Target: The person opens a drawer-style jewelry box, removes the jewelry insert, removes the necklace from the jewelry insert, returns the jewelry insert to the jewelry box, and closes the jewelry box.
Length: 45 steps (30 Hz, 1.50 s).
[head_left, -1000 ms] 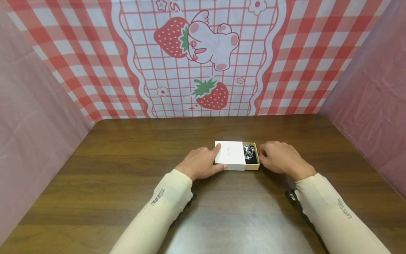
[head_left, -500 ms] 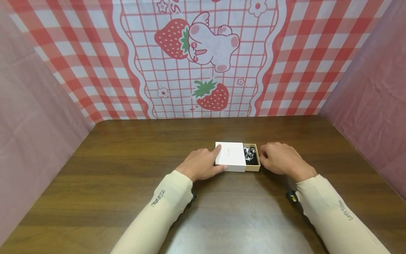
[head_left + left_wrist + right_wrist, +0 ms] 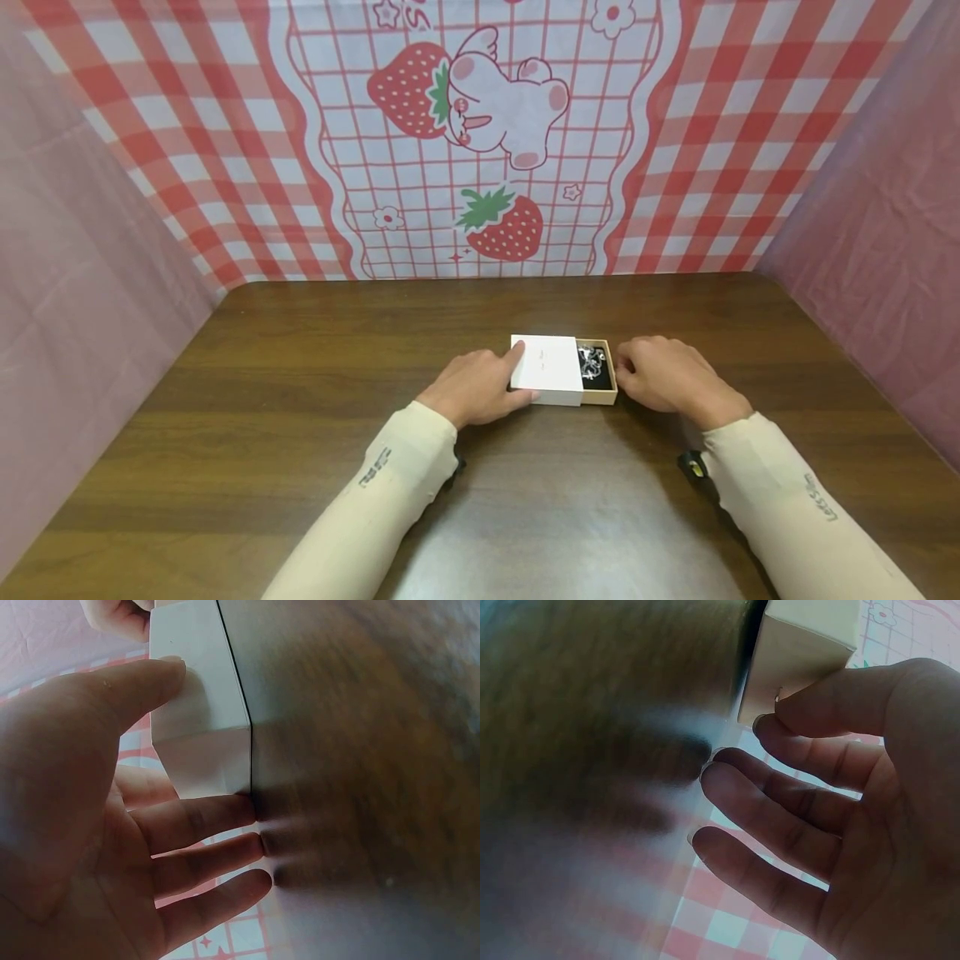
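A white jewelry box (image 3: pixel 546 367) with a sliding sleeve lies on the table. Its tan inner drawer (image 3: pixel 597 397) sticks out partway to the right. On black padding in the drawer sits a tangled silver chain-like piece of jewelry (image 3: pixel 592 362). My left hand (image 3: pixel 474 385) grips the sleeve's left end, thumb on the near side in the head view. At the drawer's outer end is my right hand (image 3: pixel 663 372). In the right wrist view its thumb and index finger pinch together against the drawer's end wall (image 3: pixel 795 664), at what looks like a small pull tab, mostly hidden.
The brown wooden table (image 3: pixel 480 508) spreads around the box on all sides. Behind it hangs a red-and-white checked cloth (image 3: pixel 420 208) with strawberry prints. Pink cloth (image 3: pixel 877 208) closes off the left and right sides.
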### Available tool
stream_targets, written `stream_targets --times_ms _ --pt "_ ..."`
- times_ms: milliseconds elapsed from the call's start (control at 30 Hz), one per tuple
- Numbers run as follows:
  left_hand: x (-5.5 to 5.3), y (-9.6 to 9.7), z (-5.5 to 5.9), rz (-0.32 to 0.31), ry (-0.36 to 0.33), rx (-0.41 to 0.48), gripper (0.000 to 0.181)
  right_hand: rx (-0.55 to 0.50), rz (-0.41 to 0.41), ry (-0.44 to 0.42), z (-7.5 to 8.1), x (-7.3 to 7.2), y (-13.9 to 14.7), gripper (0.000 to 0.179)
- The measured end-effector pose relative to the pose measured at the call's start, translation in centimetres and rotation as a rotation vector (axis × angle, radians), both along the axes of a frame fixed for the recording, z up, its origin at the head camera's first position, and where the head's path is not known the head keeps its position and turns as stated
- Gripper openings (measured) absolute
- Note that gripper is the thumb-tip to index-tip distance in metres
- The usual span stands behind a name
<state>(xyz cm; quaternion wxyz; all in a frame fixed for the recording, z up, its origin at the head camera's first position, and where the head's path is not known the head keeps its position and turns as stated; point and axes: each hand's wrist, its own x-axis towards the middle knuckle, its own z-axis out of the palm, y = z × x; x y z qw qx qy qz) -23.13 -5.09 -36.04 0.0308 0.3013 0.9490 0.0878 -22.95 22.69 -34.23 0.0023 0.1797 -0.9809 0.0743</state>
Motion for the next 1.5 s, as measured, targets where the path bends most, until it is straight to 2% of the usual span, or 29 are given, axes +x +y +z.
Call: stream_targets --times_ms 1133,1500 --pt "-0.02 -0.06 -0.08 0.001 0.006 0.015 0.076 -0.019 -0.005 -0.022 -0.09 -0.38 0.25 0.017" --pt "-0.11 0.01 -0.15 0.0 0.008 0.018 0.077 -0.005 0.011 0.017 -0.04 -0.3 0.39 0.02"
